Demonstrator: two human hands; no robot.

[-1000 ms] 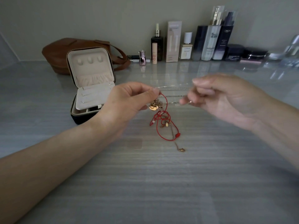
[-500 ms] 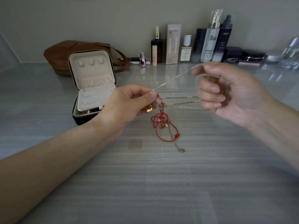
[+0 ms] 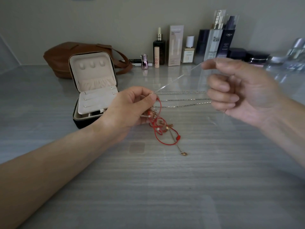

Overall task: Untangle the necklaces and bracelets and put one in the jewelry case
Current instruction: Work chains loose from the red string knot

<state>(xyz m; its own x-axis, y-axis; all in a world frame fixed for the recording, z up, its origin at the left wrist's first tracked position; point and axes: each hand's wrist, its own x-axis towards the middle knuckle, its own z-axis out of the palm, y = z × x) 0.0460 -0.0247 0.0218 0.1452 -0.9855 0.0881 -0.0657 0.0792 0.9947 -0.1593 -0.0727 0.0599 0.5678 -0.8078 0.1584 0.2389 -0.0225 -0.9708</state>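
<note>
While left hand [image 3: 130, 109] is pinching tangled red cord bracelets [image 3: 165, 131] over grey table [image 3: 165, 187], right hand [image 3: 244, 91], fingers [image 3: 219, 86] curled, is holding thin silver necklace chains [image 3: 183, 100] taut between hands; harder tug risking tightening knot or snapping chain; open cream-lined jewelry case [image 3: 94, 90] sitting behind left hand

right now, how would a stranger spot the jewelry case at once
Start at the grey tabletop, back left, where a brown leather bag lies. Directly in front of it stands the jewelry case, lid up. Unlike the bag, it is a square zip box, black outside, cream-lined.
</note>
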